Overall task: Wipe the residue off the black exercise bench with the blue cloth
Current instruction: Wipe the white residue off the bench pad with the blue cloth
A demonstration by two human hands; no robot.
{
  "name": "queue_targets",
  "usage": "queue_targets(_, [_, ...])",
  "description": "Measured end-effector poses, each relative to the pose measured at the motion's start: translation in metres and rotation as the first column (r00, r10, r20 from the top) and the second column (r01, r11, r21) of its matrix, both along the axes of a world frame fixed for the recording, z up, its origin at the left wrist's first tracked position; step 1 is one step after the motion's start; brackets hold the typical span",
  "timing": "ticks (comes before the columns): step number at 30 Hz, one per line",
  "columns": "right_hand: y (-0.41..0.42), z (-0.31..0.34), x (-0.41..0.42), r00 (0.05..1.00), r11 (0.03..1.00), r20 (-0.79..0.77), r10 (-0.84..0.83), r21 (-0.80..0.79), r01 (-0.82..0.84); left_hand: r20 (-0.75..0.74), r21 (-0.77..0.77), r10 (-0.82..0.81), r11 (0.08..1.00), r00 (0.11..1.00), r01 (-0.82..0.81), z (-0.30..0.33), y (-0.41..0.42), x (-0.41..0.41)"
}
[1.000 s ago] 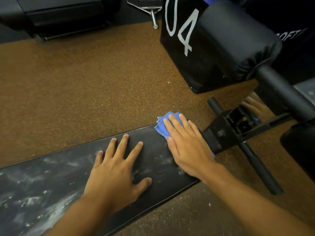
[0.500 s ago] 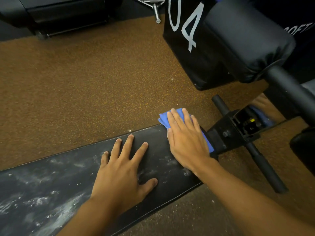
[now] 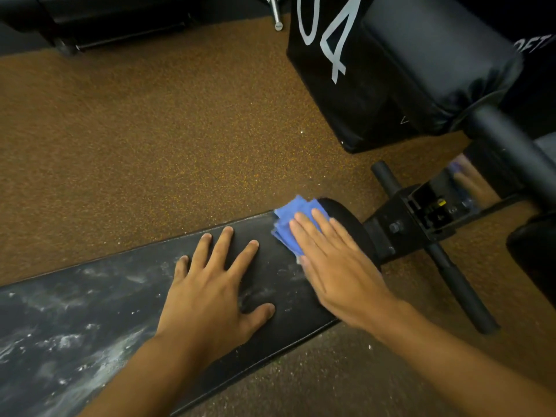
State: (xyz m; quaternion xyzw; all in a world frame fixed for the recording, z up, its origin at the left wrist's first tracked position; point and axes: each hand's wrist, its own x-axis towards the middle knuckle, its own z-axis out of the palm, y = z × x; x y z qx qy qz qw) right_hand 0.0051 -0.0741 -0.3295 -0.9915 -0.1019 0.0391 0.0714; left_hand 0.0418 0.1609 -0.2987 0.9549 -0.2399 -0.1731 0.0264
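Brown speckled floor (image 3: pixel 150 139) surrounds the bench (image 3: pixel 90 320), a long black padded slab smeared with white residue (image 3: pixel 69 341), thickest toward its left end. A numbered black pad (image 3: pixel 337 85) stands beyond. The left hand (image 3: pixel 210 296) rests flat on the bench, fingers (image 3: pixel 225 245) spread and released, bracing. The right hand (image 3: pixel 337 266) presses flat, fingers straight, on the cloth (image 3: pixel 288 224) at the bench's right end. The cloth looks soft and light; palm pressure should hold it best.

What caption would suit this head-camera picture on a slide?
Right hand presses a folded blue cloth on the chalk-smeared black padded bench; left hand rests flat beside it.
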Motion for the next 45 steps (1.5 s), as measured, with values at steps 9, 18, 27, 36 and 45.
queue_targets(9, [0.037,-0.010,0.052,0.995,0.996,0.055,-0.087,0.004,0.087,0.003,0.002,-0.007,1.000,1.000,0.007,-0.003,-0.001,-0.001])
queue_targets(18, [0.022,-0.009,0.071,0.950,0.951,0.045,-0.310,0.006,0.310,-0.005,0.001,-0.010,1.000,1.000,0.010,-0.005,-0.001,-0.002])
queue_targets(27, [-0.012,-0.007,0.032,0.985,0.985,0.001,-0.170,0.000,0.170,-0.009,-0.010,0.002,1.000,1.000,-0.002,-0.003,-0.001,-0.002])
queue_targets(36, [-0.006,0.002,-0.022,0.998,1.000,-0.051,0.024,0.010,-0.023,0.004,0.001,0.000,1.000,1.000,0.000,-0.002,0.000,-0.002])
queue_targets(45, [0.028,-0.004,-0.017,0.996,0.996,-0.007,-0.086,-0.016,0.086,0.012,-0.028,-0.006,1.000,1.000,0.006,0.004,0.013,-0.002])
